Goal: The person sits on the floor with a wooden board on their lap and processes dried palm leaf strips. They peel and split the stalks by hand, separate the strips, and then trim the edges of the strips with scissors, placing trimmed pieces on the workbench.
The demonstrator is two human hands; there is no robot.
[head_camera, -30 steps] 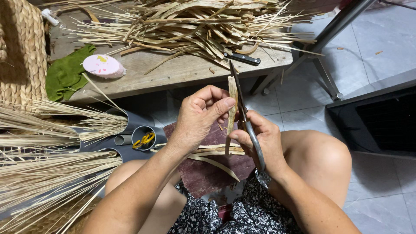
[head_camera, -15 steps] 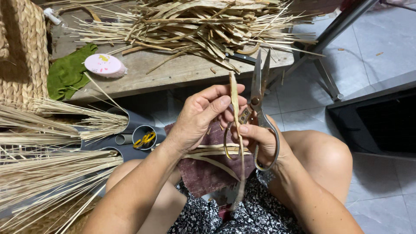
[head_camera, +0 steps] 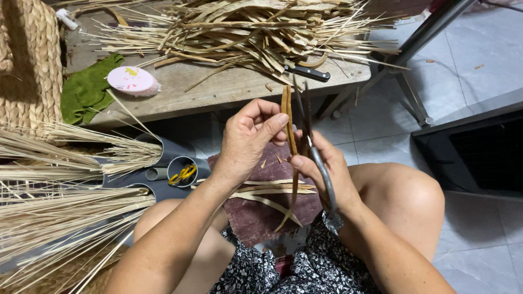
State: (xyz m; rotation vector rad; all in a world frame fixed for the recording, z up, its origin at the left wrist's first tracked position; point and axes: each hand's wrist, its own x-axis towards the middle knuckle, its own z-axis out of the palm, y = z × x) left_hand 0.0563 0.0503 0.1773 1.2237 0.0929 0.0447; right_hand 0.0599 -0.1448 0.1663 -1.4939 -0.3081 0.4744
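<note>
Left hand (head_camera: 248, 142): fingers pinched on a flat, dry leaf strip (head_camera: 289, 136) — held upright
Right hand (head_camera: 321, 173): fingers wrapped around metal scissors (head_camera: 310, 142) (blades beside the strip)

Dried leaf strip (head_camera: 290, 142): long, narrow, tan-brown, held near upright above the lap, its top end pinched at the fingertips and its lower end trailing down to the dark red cloth. It appears folded or doubled along its length.

Scissors (head_camera: 316, 158): dark metal, with grey loop handles. The blades point upward, close together, standing just beside the strip's right edge near its top. Whether the blades touch the strip cannot be told. The handles sit low, against the palm.
</note>
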